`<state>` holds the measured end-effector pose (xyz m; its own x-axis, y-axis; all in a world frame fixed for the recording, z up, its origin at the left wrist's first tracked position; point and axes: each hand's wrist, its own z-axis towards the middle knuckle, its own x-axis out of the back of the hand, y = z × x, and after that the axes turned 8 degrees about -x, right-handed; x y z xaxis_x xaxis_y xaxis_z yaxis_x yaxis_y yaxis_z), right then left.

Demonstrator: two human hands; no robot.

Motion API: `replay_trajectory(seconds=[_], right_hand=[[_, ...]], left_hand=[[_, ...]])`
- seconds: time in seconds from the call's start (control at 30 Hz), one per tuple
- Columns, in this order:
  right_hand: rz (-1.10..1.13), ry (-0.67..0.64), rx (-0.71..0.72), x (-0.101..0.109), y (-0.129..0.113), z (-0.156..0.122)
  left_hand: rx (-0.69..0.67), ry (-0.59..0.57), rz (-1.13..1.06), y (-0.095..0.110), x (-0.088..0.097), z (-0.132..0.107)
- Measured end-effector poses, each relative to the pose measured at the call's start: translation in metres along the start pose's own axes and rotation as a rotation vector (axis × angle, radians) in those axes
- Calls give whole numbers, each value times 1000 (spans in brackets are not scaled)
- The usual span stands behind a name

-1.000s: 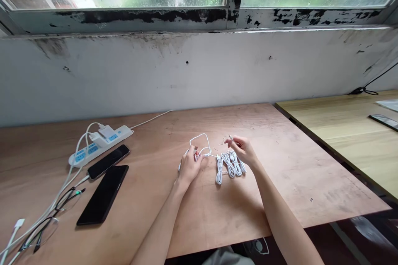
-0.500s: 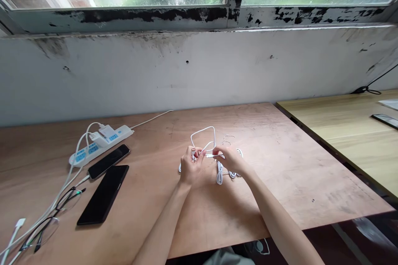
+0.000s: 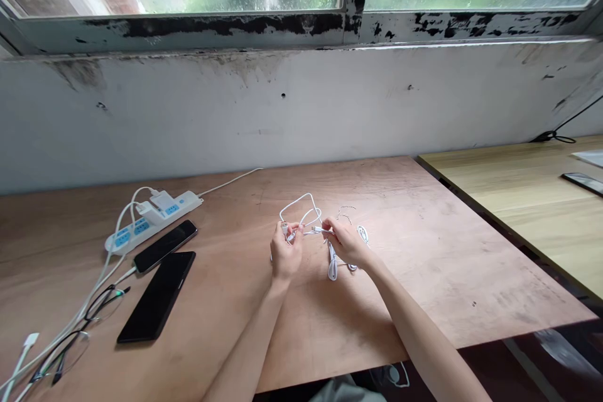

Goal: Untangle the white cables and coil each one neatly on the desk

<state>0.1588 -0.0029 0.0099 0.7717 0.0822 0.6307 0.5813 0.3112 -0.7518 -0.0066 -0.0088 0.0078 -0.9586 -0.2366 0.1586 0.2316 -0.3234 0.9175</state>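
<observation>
My left hand (image 3: 285,255) is closed on a loose white cable (image 3: 299,208), holding its coils just above the brown plywood table (image 3: 301,314). My right hand (image 3: 345,243) pinches the same cable near its plug end, fingertips close to the left hand. Under and behind my right hand lie several bundled white cables (image 3: 346,259) on the table. A thin wire tie (image 3: 346,210) rests just beyond them.
At the left sit a white and blue power strip (image 3: 153,217) with chargers plugged in, two dark phones (image 3: 157,294), glasses (image 3: 80,326) and trailing white leads. A lighter wooden table (image 3: 522,195) adjoins on the right, with a phone (image 3: 584,183) on it. A wall and window stand behind.
My right hand left the wire tie beyond the bundles and came left to meet my left hand, taking hold of the loose cable's end. The cable loop has shifted slightly.
</observation>
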Motion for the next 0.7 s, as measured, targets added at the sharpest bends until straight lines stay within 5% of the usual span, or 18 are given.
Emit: replay_trajectory(seconds=[0.43,0.7], right_hand=[[75,-80,-76,-11,-4,1],[204,-15,-8,-13,-12,0]], left_hand=[[82,198,-537,5,2,7],[243,-15,-679,12,5,5]])
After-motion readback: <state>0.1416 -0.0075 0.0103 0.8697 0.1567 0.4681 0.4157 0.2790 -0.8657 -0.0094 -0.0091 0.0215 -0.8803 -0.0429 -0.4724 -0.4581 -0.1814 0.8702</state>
